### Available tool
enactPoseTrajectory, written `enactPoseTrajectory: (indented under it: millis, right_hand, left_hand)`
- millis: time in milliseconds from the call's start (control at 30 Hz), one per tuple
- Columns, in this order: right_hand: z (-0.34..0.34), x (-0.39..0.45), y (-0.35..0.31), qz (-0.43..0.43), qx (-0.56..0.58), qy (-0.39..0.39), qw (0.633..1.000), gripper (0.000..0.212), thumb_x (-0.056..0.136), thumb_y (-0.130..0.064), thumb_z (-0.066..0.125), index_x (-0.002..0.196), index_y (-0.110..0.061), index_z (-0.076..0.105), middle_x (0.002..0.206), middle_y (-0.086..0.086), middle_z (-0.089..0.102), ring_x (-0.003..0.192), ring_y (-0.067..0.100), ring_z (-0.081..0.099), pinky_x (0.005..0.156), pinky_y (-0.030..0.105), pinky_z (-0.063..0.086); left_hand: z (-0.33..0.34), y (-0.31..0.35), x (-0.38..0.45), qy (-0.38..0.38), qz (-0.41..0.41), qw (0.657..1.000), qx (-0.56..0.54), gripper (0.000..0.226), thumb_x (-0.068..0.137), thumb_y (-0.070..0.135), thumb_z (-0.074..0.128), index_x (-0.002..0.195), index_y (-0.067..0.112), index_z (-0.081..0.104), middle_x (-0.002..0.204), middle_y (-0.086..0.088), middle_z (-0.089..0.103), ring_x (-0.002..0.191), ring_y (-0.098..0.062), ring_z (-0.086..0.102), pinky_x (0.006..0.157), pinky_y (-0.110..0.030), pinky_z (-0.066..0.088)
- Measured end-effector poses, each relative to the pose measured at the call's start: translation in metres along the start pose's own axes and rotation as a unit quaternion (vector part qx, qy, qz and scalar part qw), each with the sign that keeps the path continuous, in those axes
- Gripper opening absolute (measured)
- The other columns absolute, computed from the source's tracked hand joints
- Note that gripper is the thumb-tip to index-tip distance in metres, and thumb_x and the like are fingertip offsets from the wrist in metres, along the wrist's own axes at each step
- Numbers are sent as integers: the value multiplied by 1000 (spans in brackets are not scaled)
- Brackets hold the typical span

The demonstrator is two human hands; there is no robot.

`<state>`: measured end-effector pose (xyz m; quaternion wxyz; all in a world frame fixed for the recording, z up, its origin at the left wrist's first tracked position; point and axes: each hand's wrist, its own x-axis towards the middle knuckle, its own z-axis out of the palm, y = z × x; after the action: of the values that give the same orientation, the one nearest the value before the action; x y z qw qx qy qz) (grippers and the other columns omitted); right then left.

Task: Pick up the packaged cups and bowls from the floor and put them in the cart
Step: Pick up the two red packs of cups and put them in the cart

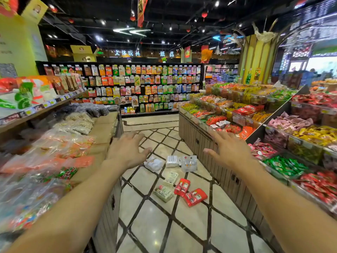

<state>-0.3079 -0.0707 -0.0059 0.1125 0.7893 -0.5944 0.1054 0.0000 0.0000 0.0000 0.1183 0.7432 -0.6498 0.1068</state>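
Observation:
Several packaged cups and bowls lie scattered on the tiled aisle floor. Two red packs (pixel 182 186) (pixel 195 197) sit nearest me, beside two pale green-white packs (pixel 163 193) (pixel 170 178). Farther off lie a white bag marked with orange letters (pixel 189 163), a white pack with a barcode (pixel 172 161) and a white wrapped bowl pack (pixel 153 163). My left hand (pixel 127 149) and my right hand (pixel 228 148) are stretched forward above the floor, palms down, fingers spread, holding nothing. No cart is in view.
A snack shelf and low counter (pixel 102 136) line the left side of the aisle. A stepped display of candy bins (pixel 200 141) lines the right. A rack of hanging packets (pixel 127 84) closes the far end. Tiled floor (pixel 164 234) lies between.

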Motion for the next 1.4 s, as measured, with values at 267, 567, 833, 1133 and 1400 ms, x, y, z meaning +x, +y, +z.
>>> enactPoseTrajectory:
  millis: [267, 567, 833, 1133, 1400]
  right_hand:
    - [76, 36, -11, 15, -4, -31, 999, 77, 97, -74, 36, 161, -32, 25, 164, 1, 35, 149, 30, 34, 112, 53, 37]
    - [207, 145, 6, 26, 21, -77, 996, 75, 99, -73, 28, 164, -35, 20, 168, -2, 29, 151, 31, 29, 112, 51, 35]
    - [324, 300, 60, 62, 37, -143, 987, 79, 96, -76, 24, 164, -36, 14, 169, 1, 28, 153, 29, 28, 115, 53, 35]
    - [422, 466, 95, 52, 43, -175, 982, 76, 99, -71, 33, 162, -29, 27, 166, 2, 34, 150, 27, 34, 113, 49, 41]
    - [581, 606, 107, 115, 97, -219, 964, 73, 98, -71, 43, 158, -32, 35, 162, -1, 41, 146, 26, 41, 109, 47, 45]
  left_hand:
    - [78, -11, 51, -47, 14, 999, 6, 70, 98, 63, 47, 158, 28, 38, 166, -4, 37, 152, -28, 33, 118, -48, 32]
    - [202, 12, 175, -87, 27, 996, -14, 71, 98, 60, 48, 160, 27, 35, 165, -3, 39, 152, -27, 34, 120, -48, 30]
    - [314, 55, 343, -137, 49, 988, -47, 73, 100, 55, 51, 164, 26, 29, 162, -8, 43, 147, -30, 41, 115, -44, 36]
    - [432, 64, 510, -169, 36, 979, -104, 71, 89, 58, 44, 144, 15, 58, 134, -11, 66, 124, -36, 60, 99, -47, 47]
    - [595, 82, 676, -177, 40, 958, -223, 59, 90, 49, 59, 137, 15, 65, 123, -9, 73, 111, -35, 68, 92, -45, 53]
